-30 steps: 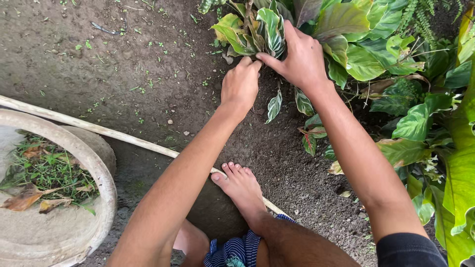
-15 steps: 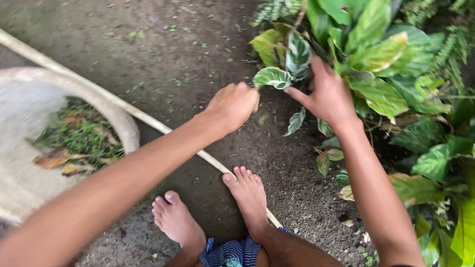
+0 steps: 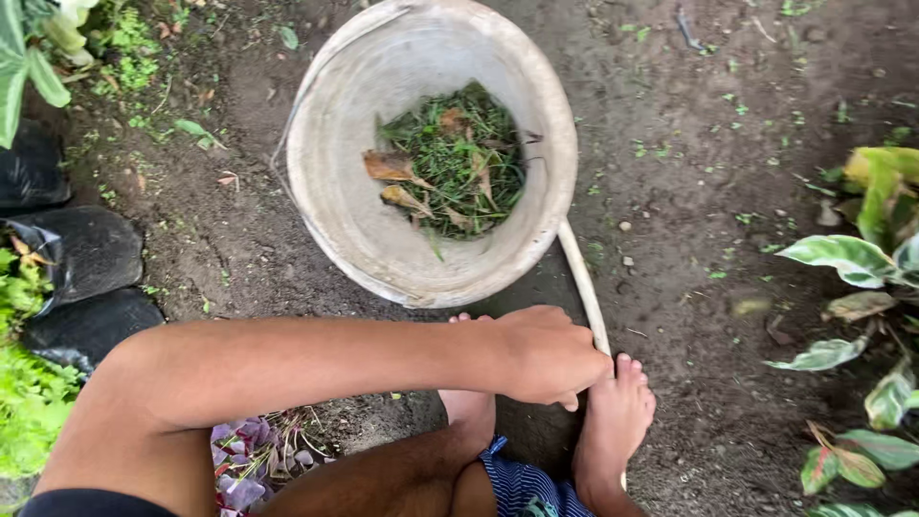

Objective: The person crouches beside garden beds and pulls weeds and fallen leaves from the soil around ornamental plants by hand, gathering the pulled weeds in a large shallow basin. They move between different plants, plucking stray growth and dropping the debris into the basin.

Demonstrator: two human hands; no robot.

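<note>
Left hand (image 3: 546, 354) sits low in the centre, closed into a loose fist, knuckles up, just above the right foot (image 3: 613, 431). Grip is curled together; cannot tell whether anything is held inside it. Fist is just beside the pale stick (image 3: 582, 282) that lies on the soil and runs from the basin's lower right edge down toward the foot; touching or not, cannot tell. Left forearm crosses the view horizontally from the left edge. Right hand is out of view.

Round pale basin (image 3: 325, 163) sits on the ground just above the arm, near the fist, tilted toward the camera. Inside it, a heap of green weeds (image 3: 459, 163) mixed with a few brown dry leaves (image 3: 391, 168).

Ground is dark bare soil (image 3: 708, 115) with scattered small green sprouts. Variegated green-and-white plant (image 3: 852, 258) at the right edge, well apart from the hand. Black grow bags (image 3: 86, 249) with green plants at the left edge. Purple leaves (image 3: 244, 455) under the arm at bottom left. Blue striped shorts (image 3: 522, 483) at the bottom centre.
</note>
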